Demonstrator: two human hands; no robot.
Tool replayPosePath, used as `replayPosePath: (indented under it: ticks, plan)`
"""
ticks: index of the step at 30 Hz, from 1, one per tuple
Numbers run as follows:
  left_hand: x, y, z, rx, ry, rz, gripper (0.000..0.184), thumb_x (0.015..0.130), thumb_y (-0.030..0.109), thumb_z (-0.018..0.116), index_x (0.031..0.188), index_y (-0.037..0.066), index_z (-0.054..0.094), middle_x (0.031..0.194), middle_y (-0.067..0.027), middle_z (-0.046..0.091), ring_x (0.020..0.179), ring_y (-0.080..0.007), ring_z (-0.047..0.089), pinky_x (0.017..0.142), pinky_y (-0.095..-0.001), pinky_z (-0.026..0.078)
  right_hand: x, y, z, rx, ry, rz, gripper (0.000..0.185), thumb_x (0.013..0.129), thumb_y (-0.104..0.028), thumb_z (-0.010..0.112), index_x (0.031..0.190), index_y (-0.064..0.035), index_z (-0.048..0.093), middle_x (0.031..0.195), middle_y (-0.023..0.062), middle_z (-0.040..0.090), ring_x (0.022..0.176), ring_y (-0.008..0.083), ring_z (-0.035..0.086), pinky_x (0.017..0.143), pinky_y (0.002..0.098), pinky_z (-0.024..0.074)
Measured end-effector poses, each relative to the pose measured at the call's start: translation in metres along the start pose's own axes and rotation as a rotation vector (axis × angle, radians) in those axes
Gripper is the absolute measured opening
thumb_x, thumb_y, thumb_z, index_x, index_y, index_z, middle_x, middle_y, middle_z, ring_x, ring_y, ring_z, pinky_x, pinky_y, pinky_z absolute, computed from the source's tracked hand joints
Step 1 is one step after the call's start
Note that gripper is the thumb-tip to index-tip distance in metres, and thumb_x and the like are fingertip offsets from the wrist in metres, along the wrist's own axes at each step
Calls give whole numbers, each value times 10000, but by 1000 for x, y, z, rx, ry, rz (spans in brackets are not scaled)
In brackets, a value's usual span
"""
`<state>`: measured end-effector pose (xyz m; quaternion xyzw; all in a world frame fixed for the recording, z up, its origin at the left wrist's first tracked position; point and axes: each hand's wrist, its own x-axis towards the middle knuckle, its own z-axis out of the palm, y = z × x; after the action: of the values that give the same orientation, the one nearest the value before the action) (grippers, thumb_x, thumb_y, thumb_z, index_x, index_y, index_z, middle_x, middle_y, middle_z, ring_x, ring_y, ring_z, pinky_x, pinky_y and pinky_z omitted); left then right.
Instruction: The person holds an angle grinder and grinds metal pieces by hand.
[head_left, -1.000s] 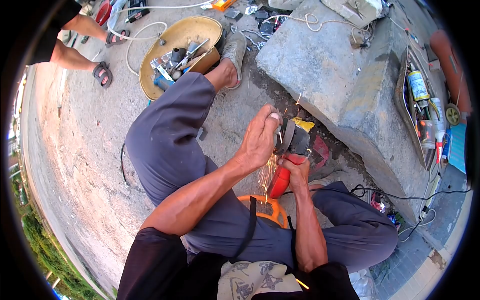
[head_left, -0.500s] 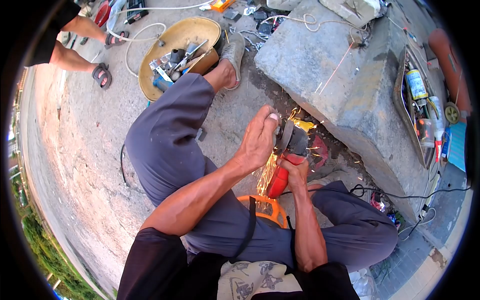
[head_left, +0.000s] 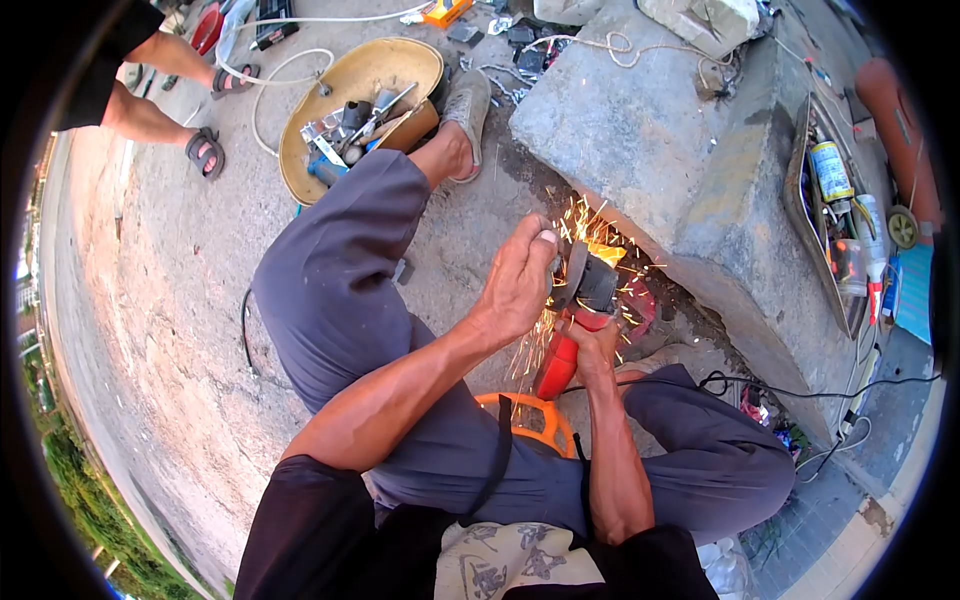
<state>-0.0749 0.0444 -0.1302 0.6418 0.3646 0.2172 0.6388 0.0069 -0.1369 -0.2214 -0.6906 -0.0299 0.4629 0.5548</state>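
My right hand [head_left: 592, 348] is wrapped around the red body of an angle grinder [head_left: 556, 366], near its dark head. The spinning disc [head_left: 575, 272] faces left, toward my left hand [head_left: 517, 275]. That hand is closed, thumb on top, on a small dark piece [head_left: 554, 272] pressed against the disc; my fingers hide most of it. Sparks [head_left: 585, 215] spray up and around the grinder head, and a fainter stream falls below. A power cord [head_left: 800, 393] trails off to the right from the grinder.
A large stone block [head_left: 620, 130] lies just beyond the grinder. At upper left a tan basin [head_left: 400, 60] holds tools, beside my shoe [head_left: 466, 105]. Another person's sandalled foot [head_left: 204, 152] is farther left. On the right sits a tray [head_left: 797, 200] with spray cans. Below me is an orange stool [head_left: 535, 418].
Sparks now fly mostly upward and outward around the grinder head, while the downward stream has thinned. The grinder head and my left hand have shifted very slightly.
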Motion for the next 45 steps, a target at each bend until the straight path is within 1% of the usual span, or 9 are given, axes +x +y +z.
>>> replayPosePath:
  ticks: [4,7,10,13,14,17,20,26,45]
  plan:
    - [0,-1,0,-9,1,2,241,1047,199,421,1002,1,551,843,-116,560,827,-182,500,800,-366,431,1,2,3,44,21,-57,166,736,-49,772,877,-13,692,793,20,659,690,131,617,642,298,496]
    - [0,2,-2,8,-17,-28,243,1047,203,422,1008,0,550,848,-117,571,835,-186,512,805,-366,434,2,2,-3,-43,-22,4,205,732,-49,779,914,-9,693,817,22,663,706,127,617,648,293,496]
    - [0,3,-1,6,-9,-41,248,1048,205,421,1006,-1,551,849,-123,579,839,-192,520,809,-369,437,3,10,0,-15,31,-86,218,731,-45,780,925,-6,690,825,20,663,707,127,613,651,291,496]
    - [0,-4,3,-15,3,5,257,1049,214,421,1003,-1,553,851,-128,582,840,-198,521,818,-370,441,2,10,-5,-66,20,-31,230,732,-40,778,941,12,697,826,24,668,719,143,631,672,298,515]
    - [1,-3,3,-24,5,27,261,1049,218,420,1002,0,554,853,-129,583,840,-200,521,822,-370,442,1,13,-2,-38,60,-69,230,738,-39,764,948,34,707,829,49,690,732,168,660,690,312,536]
    - [0,-1,3,-6,5,5,251,1035,212,418,999,2,552,863,-119,584,848,-195,520,836,-359,444,-2,14,-6,-17,6,-23,239,744,-39,747,964,49,711,851,87,713,759,193,687,701,331,555]
    - [0,-6,3,-28,8,24,238,1015,200,419,989,5,553,865,-107,581,853,-187,517,840,-349,442,-3,17,-4,6,40,-62,218,750,-38,732,947,51,708,858,109,720,749,204,692,688,336,557]
    - [1,-10,-1,-46,-6,25,223,1003,188,420,975,14,556,901,-80,587,882,-173,515,857,-339,435,-3,14,0,60,31,-56,220,750,-34,730,950,54,704,852,112,716,740,213,695,684,341,557]
    - [1,-6,-5,-9,-18,21,240,1026,189,416,984,4,563,893,-118,600,884,-209,546,857,-371,447,0,6,5,25,35,-35,239,747,-23,751,974,30,698,877,86,704,757,195,684,696,340,551]
